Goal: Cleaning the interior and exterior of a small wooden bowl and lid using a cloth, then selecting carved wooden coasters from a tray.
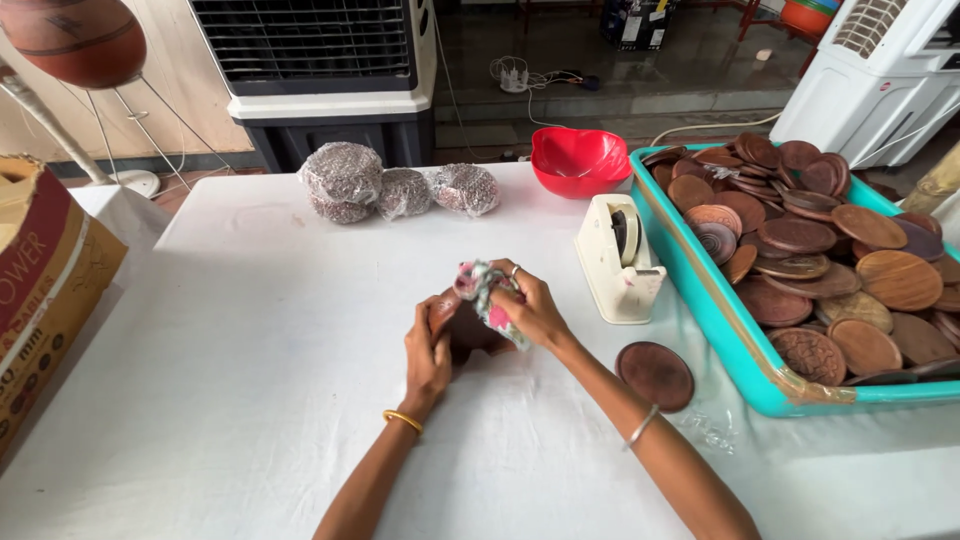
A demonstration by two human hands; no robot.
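Two hands meet near the middle of the white table (250, 330). I see my left hand (427, 352) closed around the left rim of a dark brown wooden disc (468, 330), holding it tilted just above the tabletop. My right hand (530, 308) grips a crumpled flowered cloth (482, 288) and presses it against the disc's upper face; the cloth and fingers hide much of that face.

Just right of my right forearm, a second brown disc (655, 375) lies flat on the table, touching nothing. Behind it, beside my right hand, stands a cream tape dispenser (618, 262), close against the wall of a turquoise tray (700, 300) at the right edge. The tray is heaped with many more brown discs (820, 260), some carved, some plain. A red bowl (579, 160) sits at the far edge, touching the tray's far left corner.

Further left along the far edge lie three plastic-wrapped bundles (395, 187) side by side, well apart from my hands. A cardboard box (45, 280) stands off the left edge. Nothing lies between my hands and the near edge.
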